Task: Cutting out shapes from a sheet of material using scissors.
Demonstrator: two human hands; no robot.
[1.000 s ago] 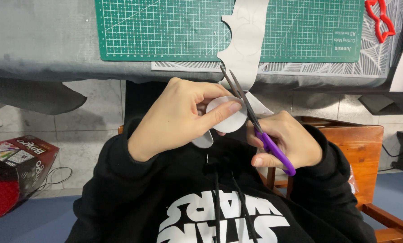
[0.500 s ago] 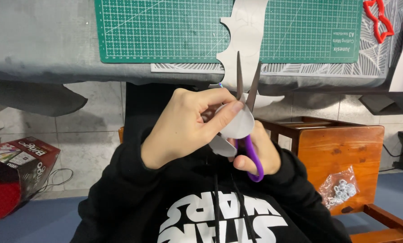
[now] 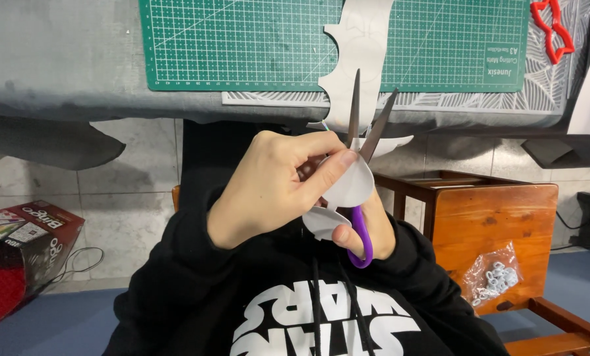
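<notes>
The left hand [image 3: 275, 188] pinched a pale rounded paper piece [image 3: 347, 181] below the green cutting mat [image 3: 242, 46]. The right hand [image 3: 371, 227], partly hidden behind it, gripped purple-handled metal scissors [image 3: 364, 151] with blades apart.

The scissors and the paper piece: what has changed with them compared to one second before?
The scissors swung from slanting down to the right, blades shut, to pointing up with the blades open. The right hand moved in under the left hand. The left hand kept hold of the round white paper piece and turned it a little. The green cutting mat and wooden chair stayed put.
</notes>
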